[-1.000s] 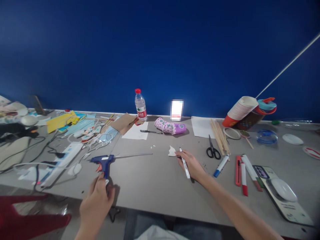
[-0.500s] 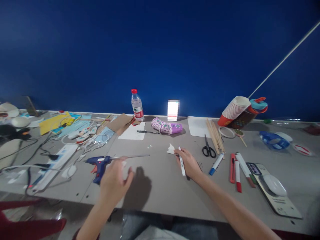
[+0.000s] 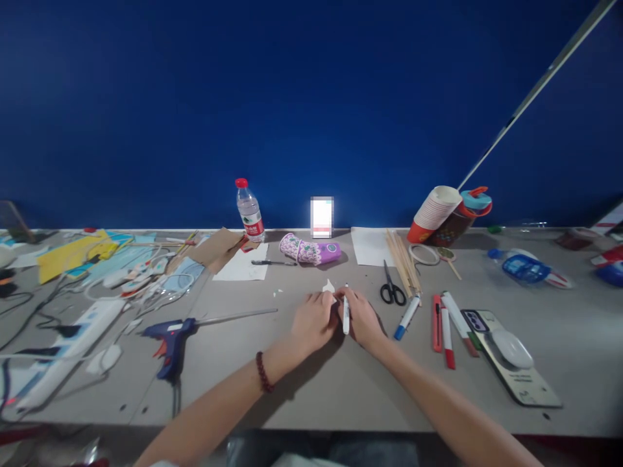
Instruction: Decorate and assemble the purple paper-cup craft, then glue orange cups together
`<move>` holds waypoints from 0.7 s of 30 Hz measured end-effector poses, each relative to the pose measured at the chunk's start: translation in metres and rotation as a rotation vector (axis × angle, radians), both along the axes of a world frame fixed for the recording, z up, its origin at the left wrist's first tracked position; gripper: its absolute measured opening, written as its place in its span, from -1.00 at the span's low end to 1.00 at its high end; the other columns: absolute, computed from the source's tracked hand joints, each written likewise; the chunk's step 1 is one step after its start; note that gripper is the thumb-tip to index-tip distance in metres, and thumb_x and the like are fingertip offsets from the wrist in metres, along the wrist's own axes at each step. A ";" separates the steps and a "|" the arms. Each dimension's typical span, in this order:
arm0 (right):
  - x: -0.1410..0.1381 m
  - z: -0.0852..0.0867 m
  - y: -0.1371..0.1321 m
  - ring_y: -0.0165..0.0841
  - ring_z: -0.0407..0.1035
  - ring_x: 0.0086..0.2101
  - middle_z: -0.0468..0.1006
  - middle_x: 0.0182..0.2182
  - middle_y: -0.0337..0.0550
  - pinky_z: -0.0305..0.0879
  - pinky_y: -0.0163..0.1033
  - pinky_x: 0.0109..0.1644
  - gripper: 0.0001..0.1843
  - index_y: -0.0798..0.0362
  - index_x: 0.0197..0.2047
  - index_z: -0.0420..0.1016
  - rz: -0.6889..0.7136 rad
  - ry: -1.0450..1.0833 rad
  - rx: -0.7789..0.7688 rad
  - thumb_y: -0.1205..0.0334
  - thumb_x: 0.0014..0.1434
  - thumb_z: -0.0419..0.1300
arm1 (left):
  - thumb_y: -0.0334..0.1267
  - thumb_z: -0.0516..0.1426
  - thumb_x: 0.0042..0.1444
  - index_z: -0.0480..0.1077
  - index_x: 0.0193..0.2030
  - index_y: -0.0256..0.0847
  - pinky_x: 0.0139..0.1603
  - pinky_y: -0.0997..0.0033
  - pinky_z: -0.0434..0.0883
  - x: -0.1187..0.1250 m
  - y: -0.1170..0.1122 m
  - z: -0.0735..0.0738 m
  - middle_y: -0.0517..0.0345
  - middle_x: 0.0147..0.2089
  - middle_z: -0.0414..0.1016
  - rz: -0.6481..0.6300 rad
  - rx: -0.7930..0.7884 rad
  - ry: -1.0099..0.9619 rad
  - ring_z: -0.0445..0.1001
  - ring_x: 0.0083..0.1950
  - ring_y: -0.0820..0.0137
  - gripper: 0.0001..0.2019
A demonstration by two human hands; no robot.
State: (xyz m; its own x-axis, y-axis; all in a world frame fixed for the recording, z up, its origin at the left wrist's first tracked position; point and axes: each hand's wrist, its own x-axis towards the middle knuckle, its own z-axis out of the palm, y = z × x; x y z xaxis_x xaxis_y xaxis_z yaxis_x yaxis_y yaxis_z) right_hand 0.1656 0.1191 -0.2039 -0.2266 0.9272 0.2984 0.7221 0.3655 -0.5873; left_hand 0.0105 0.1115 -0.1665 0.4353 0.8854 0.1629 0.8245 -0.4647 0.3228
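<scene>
Both hands meet over the middle of the table. My right hand [image 3: 365, 319] is closed around a white marker [image 3: 346, 315], which stands nearly upright between the fingers. My left hand [image 3: 312, 322], with a dark red bead bracelet at the wrist, is closed at the lower edge of a small torn white paper scrap [image 3: 328, 285]. The scrap's upper part sticks out beyond the fingertips; the rest is hidden by the hands. A blue glue gun [image 3: 171, 340] with a long glue stick lies left of my left hand. Black scissors [image 3: 392, 292] lie to the right of my right hand.
At the back are a water bottle [image 3: 250, 214], purple patterned paper cups [image 3: 311, 251], a lit phone-like screen [image 3: 322, 217] and stacked paper cups [image 3: 435, 211]. Wooden sticks [image 3: 403, 264], a blue-capped marker [image 3: 407, 318] and a red cutter [image 3: 437, 324] lie right. A power strip [image 3: 73, 350] lies left.
My left hand has moved right, from beside the glue gun to the paper scrap. My right hand still holds the marker, now more upright. The view has shifted slightly.
</scene>
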 end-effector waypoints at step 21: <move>0.007 -0.004 0.021 -0.36 0.39 -0.49 0.48 -0.53 -0.24 0.37 -0.27 -0.44 -0.57 0.03 -0.31 0.33 -0.156 0.892 -0.288 -0.15 -0.01 0.28 | -0.44 -0.01 0.23 0.31 -0.17 -0.24 -0.19 0.24 0.39 -0.003 0.016 -0.018 -0.03 -0.21 0.48 -0.105 0.143 0.099 0.44 -0.13 0.20 -0.89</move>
State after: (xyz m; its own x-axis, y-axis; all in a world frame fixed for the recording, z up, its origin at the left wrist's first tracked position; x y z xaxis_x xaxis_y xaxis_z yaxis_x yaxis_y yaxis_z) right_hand 0.1729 0.1401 -0.2084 0.1072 0.9926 0.0564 -0.0077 0.0576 -0.9983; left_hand 0.0079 0.1277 -0.1849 0.5437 0.8056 0.2354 0.7938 -0.5846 0.1675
